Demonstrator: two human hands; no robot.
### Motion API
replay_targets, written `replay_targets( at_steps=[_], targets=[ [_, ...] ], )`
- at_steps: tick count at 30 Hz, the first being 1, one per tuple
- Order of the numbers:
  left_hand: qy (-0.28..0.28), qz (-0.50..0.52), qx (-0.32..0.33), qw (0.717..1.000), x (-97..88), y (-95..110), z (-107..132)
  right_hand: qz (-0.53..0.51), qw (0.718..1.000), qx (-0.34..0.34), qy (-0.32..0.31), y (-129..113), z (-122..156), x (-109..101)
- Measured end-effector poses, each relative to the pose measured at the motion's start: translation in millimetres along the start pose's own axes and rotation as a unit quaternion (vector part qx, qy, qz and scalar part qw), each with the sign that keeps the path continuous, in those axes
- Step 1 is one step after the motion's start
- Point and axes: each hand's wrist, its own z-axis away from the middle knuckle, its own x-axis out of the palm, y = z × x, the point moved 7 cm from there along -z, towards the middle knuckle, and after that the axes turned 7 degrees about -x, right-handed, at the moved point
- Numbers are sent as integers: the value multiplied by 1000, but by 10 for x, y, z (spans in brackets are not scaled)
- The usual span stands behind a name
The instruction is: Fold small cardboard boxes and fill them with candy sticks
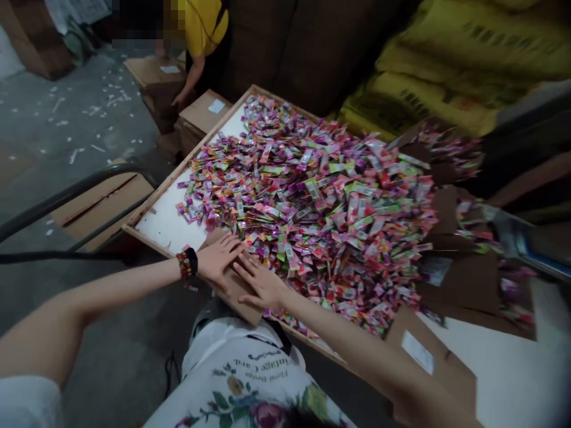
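My left hand (pixel 219 260), with beaded bands at its wrist, lies flat on a narrow brown cardboard box (pixel 235 291) at the near edge of the table. Beside it my right hand (pixel 261 281) rests on the same box, its fingers spread. The fingertips of both hands come close together over the cardboard. Just beyond the box spreads a large heap of small, colourful plastic packets (pixel 307 202), pink, purple and green. What the box holds is hidden.
A wooden rim (pixel 149 235) borders the white table. Open cartons with packets (pixel 473 279) stand at the right, near a closed carton (pixel 432 362). Yellow sacks (pixel 437 89) are piled behind. At upper left a person in yellow (pixel 203 30) handles stacked boxes (pixel 156 77). A dark cart handle (pixel 80 184) juts in from the left.
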Motion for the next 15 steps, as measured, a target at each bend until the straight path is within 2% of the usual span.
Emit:
replay_targets(
  at_steps=[2, 4, 6, 8, 9, 11, 13, 15],
  targets=[
    [-41, 17, 38, 998, 4, 45, 0, 2, 999, 17, 30, -1, 28, 2],
    [-61, 32, 53, 996, -22, 84, -8, 7, 993, 47, 109, 8, 210, -5],
    [-72, 33, 58, 995, -85, 124, 7, 39, 968, 114, 222, 72, 625, -21],
    [-79, 15, 54, 995, -187, 140, 81, 110, 924, 226, 289, 228, 1201, -1],
    [-74, 6, 43, 996, -259, 122, 143, 154, 903, 284, 284, 345, 1472, 22],
    [-38, 1, -8, 999, -446, 6, 308, 224, 890, 348, 189, 668, 1810, 80],
    [28, 15, -87, 996, -653, -198, 528, 258, 906, 331, 60, 1094, 1823, 88],
    [106, 68, -180, 976, -801, -445, 798, 275, 920, 276, -34, 1557, 1572, -17]
  ],
)
